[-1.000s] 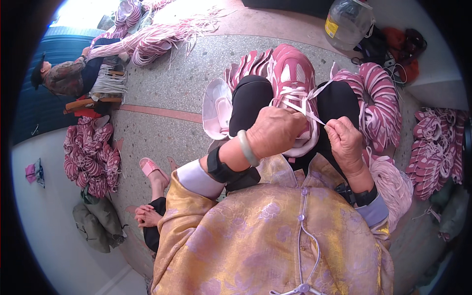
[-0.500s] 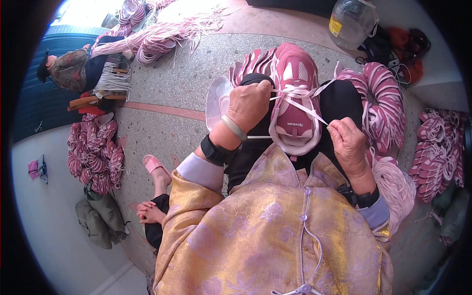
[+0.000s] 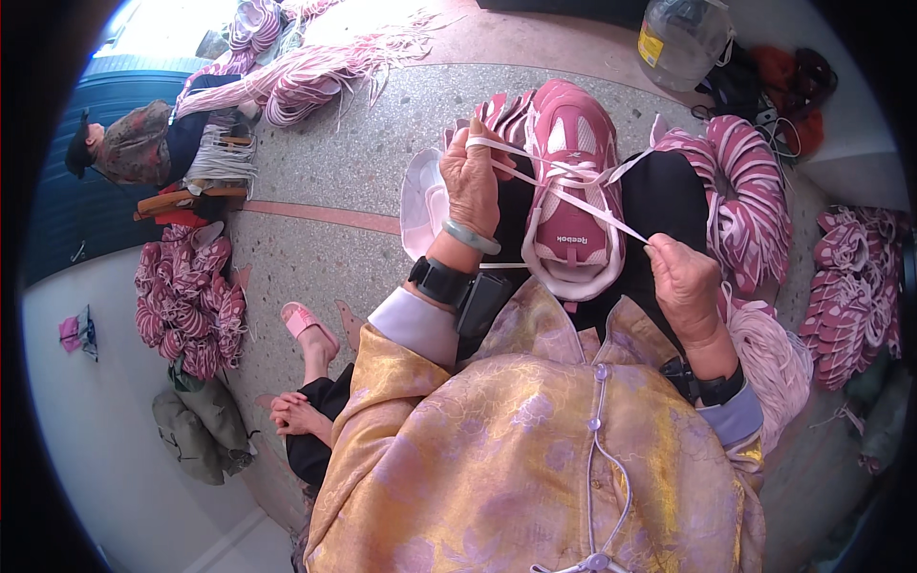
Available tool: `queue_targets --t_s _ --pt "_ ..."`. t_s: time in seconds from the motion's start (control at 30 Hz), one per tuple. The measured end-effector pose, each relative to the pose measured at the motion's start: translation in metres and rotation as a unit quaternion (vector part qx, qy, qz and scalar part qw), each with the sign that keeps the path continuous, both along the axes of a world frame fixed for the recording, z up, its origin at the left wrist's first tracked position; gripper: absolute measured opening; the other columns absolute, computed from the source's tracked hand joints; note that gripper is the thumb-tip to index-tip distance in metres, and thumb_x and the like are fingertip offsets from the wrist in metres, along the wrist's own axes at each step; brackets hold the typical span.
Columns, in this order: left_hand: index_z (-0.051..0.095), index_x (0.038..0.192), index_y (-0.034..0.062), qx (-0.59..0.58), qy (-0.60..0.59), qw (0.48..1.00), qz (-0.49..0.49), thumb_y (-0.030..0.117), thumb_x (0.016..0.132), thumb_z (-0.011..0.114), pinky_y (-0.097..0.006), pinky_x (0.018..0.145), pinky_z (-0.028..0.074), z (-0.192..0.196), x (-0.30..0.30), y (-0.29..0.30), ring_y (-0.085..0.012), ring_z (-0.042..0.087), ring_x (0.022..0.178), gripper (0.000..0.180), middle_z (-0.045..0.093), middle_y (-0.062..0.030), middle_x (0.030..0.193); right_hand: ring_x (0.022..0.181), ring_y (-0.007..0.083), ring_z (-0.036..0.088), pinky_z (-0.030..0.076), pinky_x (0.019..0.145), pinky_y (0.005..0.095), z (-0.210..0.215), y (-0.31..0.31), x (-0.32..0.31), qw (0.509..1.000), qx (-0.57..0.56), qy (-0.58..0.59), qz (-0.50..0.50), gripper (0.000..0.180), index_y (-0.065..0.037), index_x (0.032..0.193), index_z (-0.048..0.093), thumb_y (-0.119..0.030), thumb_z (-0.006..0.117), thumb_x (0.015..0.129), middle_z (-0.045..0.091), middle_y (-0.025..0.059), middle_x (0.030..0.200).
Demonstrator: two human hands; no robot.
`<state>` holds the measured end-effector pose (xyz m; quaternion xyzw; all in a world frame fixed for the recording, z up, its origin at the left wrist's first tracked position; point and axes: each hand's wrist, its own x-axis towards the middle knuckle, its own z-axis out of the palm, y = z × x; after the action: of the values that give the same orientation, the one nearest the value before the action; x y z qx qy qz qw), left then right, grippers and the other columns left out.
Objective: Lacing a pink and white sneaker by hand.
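- Plainly, the speckled floor [image 3: 325, 172] fills much of the upper left and upper middle of the frame; anything the legs support could drop onto it if they moved apart.
- The black trouser legs [image 3: 666, 205] flank the pink shoe just right of upper centre; a sideways shift of either could tip it and slacken the lacing.
- The ring-shaped bundle [image 3: 761, 205] of pink pieces, upper right, lies just beside one of those legs; a knock from that side might disturb it.
- The pink shoe [image 3: 570, 227] sits upper centre, its toe toward the top edge; uneven pulling from the two sides could twist it.
- The right hand [image 3: 684, 282], right of centre, pinches a strand between thumb and forefinger; a weak pinch on something so narrow may lose it.
- The left hand [image 3: 470, 186], left of the shoe, has lace passing over it; I cannot tell whether its fingers grip, and a loop merely draped there could slide off.
- The white lace [image 3: 607, 217] crosses over the shoe; a hard tug could tighten that crossing off-centre.
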<state>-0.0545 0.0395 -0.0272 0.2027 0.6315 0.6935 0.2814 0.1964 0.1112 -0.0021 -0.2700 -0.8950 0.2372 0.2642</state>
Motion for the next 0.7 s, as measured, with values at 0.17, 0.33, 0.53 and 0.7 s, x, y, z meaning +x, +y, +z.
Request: queue_targets --t_s 0.17,0.33,0.53,0.7 --pt "0.057 0.079 0.0050 -0.002 -0.019 1.000 0.012 0.026 0.091 0.050 -0.018 0.049 0.041 -0.005 0.006 -0.002 -0.0063 0.051 0.054 0.026 0.055 -0.0010 0.063 0.048 0.0228 0.048 0.033 0.045 0.0346 0.017 0.008 0.016 0.991 0.131 -0.015 -0.008 0.011 -0.004 0.084 0.056 -0.005 0.062 0.075 0.044 0.0065 0.056" --pt "0.058 0.080 0.0052 -0.044 0.055 0.997 -0.043 0.015 0.088 0.055 -0.016 0.048 0.040 -0.021 0.017 -0.001 -0.0027 0.051 0.056 0.013 0.056 0.0014 0.066 0.056 0.0274 0.055 0.042 0.051 0.0349 0.039 0.017 0.064 0.979 0.183 0.004 -0.084 0.015 0.001 0.091 0.060 0.003 0.061 0.076 0.057 0.0126 0.067" --pt "0.056 0.075 0.0022 -0.129 0.260 0.955 -0.063 0.005 0.072 0.059 -0.027 0.051 0.042 -0.014 0.034 -0.006 -0.0164 0.054 0.053 0.005 0.054 -0.0106 0.061 0.071 0.0207 0.062 0.049 0.066 0.0312 0.048 0.012 0.149 0.938 0.210 -0.063 -0.269 0.015 0.005 0.093 0.062 0.004 0.060 0.079 0.065 0.0137 0.082" --pt "0.058 0.079 0.0032 -0.111 0.311 0.936 -0.122 0.004 0.072 0.063 -0.022 0.053 0.043 -0.011 0.034 -0.015 -0.0062 0.051 0.058 0.009 0.054 -0.0023 0.064 0.070 0.0160 0.060 0.047 0.067 0.0258 0.003 0.016 0.183 0.963 -0.053 -0.091 -0.250 0.013 0.005 0.093 0.061 0.000 0.056 0.082 0.063 0.0106 0.079"
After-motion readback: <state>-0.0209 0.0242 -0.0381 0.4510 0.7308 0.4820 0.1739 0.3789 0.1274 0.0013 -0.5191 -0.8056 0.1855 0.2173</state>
